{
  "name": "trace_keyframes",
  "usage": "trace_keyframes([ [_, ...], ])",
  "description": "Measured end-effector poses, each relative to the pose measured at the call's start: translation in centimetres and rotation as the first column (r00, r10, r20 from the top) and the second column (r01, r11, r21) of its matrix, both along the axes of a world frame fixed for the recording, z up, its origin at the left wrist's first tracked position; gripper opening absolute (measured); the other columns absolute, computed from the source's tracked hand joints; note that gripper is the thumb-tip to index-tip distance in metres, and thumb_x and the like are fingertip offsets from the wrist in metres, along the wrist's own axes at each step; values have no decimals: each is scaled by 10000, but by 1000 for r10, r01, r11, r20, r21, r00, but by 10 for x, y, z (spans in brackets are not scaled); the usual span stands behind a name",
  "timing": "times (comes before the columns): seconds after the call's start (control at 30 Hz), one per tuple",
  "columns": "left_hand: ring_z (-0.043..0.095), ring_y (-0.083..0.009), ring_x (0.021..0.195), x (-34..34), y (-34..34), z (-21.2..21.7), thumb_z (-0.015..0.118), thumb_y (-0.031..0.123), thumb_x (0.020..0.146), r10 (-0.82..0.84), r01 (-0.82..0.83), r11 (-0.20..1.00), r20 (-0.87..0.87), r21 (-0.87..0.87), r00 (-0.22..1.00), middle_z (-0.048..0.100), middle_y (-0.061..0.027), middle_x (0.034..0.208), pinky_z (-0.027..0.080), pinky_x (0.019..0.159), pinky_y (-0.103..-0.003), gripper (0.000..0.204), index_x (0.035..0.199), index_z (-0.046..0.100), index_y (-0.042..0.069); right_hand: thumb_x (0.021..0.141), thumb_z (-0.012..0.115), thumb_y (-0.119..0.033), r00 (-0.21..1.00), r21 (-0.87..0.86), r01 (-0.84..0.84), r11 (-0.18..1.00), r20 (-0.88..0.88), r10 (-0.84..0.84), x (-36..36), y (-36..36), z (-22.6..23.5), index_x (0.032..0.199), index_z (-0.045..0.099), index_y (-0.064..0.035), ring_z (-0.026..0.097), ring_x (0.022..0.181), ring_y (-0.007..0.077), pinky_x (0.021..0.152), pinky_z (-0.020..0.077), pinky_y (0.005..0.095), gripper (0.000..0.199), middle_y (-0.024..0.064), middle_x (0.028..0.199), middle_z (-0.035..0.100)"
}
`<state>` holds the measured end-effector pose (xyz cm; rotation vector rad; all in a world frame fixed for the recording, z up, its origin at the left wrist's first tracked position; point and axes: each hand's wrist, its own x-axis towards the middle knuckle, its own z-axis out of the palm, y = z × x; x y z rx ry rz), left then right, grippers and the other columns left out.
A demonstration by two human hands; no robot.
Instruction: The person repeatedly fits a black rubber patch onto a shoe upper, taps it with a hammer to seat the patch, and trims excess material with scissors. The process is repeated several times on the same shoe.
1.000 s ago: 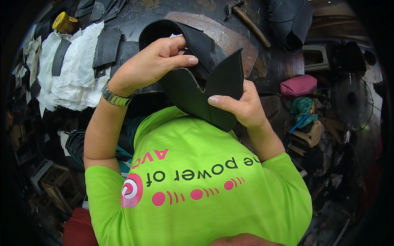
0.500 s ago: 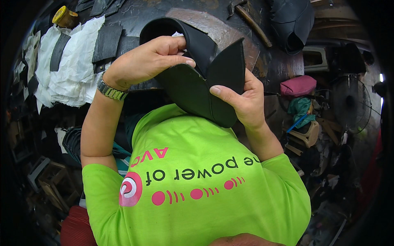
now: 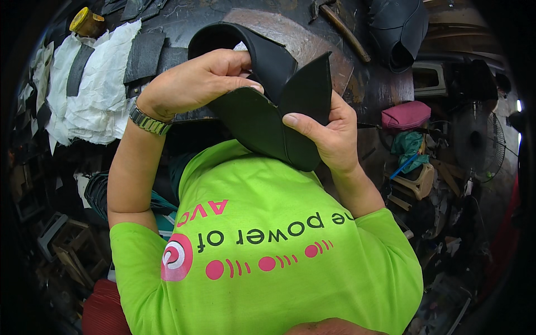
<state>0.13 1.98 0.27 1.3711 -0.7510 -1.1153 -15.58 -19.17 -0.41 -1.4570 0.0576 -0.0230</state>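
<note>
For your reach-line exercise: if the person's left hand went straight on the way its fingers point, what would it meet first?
Probably the right hand: the left hand points rightward across the folded black piece both already grip, though depth is unclear.

matt black leather-looking piece (image 3: 262, 120) with a smooth face, shiny metal watch band (image 3: 147, 120), crinkly white cloth or paper sheet (image 3: 92, 95), worn dark surface (image 3: 312, 39) with scuffed rusty-brown patches, soft bright green cloth shirt (image 3: 268, 245), pink fabric pouch (image 3: 406, 114)

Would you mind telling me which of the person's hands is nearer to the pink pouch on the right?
The right hand is nearer: the pink pouch lies just to its right. The left hand is farther left, across the black leather piece that both hands grip.
</note>
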Motion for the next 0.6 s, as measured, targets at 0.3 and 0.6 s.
trace_keyframes([
  [0.3,585,-44,924,1,8,-9,664,126,976,76,-78,996,46,46,996,658,8,1007,477,840,-224,289,1219,628,-24,862,768,20,999,18,40,999,9,-40,3,4,-4,1215,649,18,660,952,90,858,544,255,373,34,1061,714],
  [0.6,600,-85,763,-33,-6,3,893,170,719,243,-293,956,503,23,830,687,-105,807,507,689,-299,361,918,687,-50,851,765,48,989,27,104,994,104,-106,0,11,-16,1086,659,-21,652,908,78,814,543,253,267,29,1003,712],
])
